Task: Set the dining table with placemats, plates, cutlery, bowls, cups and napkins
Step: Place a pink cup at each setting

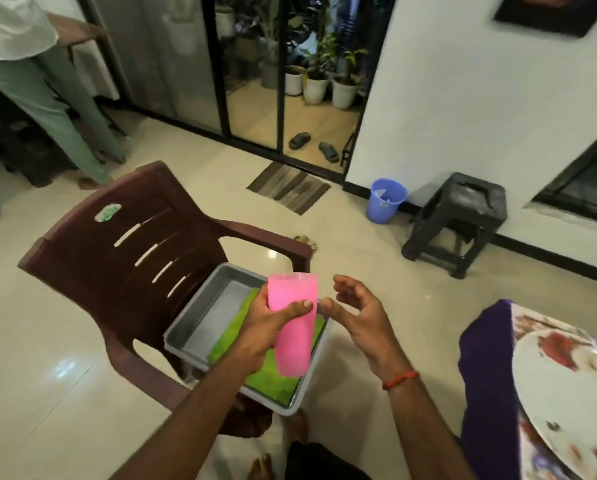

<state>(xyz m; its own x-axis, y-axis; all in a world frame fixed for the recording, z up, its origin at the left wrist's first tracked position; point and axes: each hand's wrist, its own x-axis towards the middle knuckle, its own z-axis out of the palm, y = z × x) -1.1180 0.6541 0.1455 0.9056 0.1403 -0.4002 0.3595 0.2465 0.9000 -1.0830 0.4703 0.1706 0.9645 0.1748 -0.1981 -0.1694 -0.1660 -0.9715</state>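
Item, seen remotely: brown chair (127, 244) bearing grey tray (203, 306) with green placemat (228, 342). Left hand (266, 320) wrapped round pink cup (295, 327), above tray. Right hand (356, 313) loose, holding nothing, just beside cup. Plate (567, 386) on table (532, 327), far right. I judge: carry cup upright, set it down beside plate.

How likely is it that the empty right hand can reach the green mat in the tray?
Probably yes: the right hand is open, near the tray, and the green mat lies uncovered, though the left hand and pink cup hang over part of it.
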